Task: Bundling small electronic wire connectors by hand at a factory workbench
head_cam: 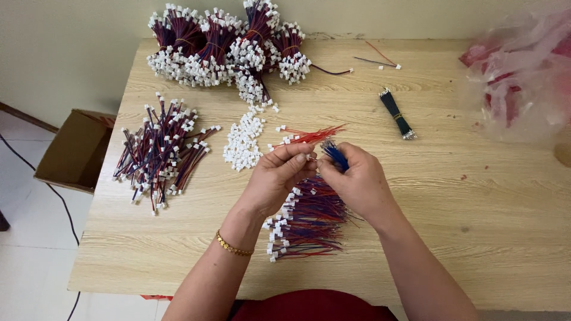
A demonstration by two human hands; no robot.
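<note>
Both hands meet mid-desk: left hand [278, 177] pinches a small white connector at the end of a fan of red wires [309, 137], right hand [355, 181] is closed around a tuft of blue wires [335, 154], fingertips nearly touching the left's. Just under the hands lies a pile of red-blue leads [309, 223]; loose white connectors [242, 142] sit just left of the hands. Bundled harnesses [226, 47] at the wooden desk [476, 238] far edge, loose harness heap [159, 151] left, black wire bundle [397, 114] right.

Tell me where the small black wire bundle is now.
In the head view, the black wire bundle lies on the table's far right part, beside the plastic bag.
</note>
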